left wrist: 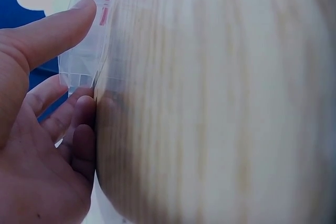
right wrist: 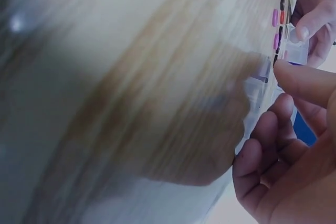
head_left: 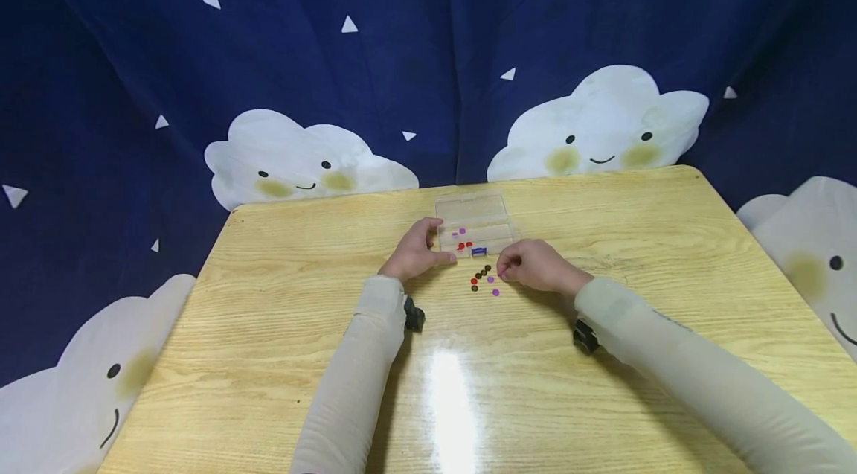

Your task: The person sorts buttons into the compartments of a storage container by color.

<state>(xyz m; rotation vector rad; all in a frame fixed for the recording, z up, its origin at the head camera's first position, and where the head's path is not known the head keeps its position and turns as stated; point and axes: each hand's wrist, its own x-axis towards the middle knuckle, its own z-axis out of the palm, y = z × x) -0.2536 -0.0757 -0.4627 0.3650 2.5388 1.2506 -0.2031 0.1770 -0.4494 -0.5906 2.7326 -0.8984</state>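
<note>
A clear plastic box (head_left: 470, 230) lies on the table with its lid folded back, a blue clasp (head_left: 478, 251) at its front. My left hand (head_left: 418, 249) grips its left end, thumb at the front corner and fingers at the far side. Inside sit a purple disc (head_left: 462, 231) and a red disc (head_left: 461, 245), among others. Just in front of the box, my right hand (head_left: 533, 266) pinches a small purple disc (head_left: 501, 275), mostly hidden by the fingertips. Beside those fingers lie loose black discs (head_left: 487, 268), a red disc (head_left: 474, 281) and purple discs (head_left: 495, 292).
The wooden table (head_left: 268, 355) extends around both arms, with a bright reflection near its front. Behind it hangs a dark blue curtain (head_left: 402, 57) printed with white clouds. Black wrist cameras (head_left: 413, 316) are strapped under both sleeves, close above the tabletop.
</note>
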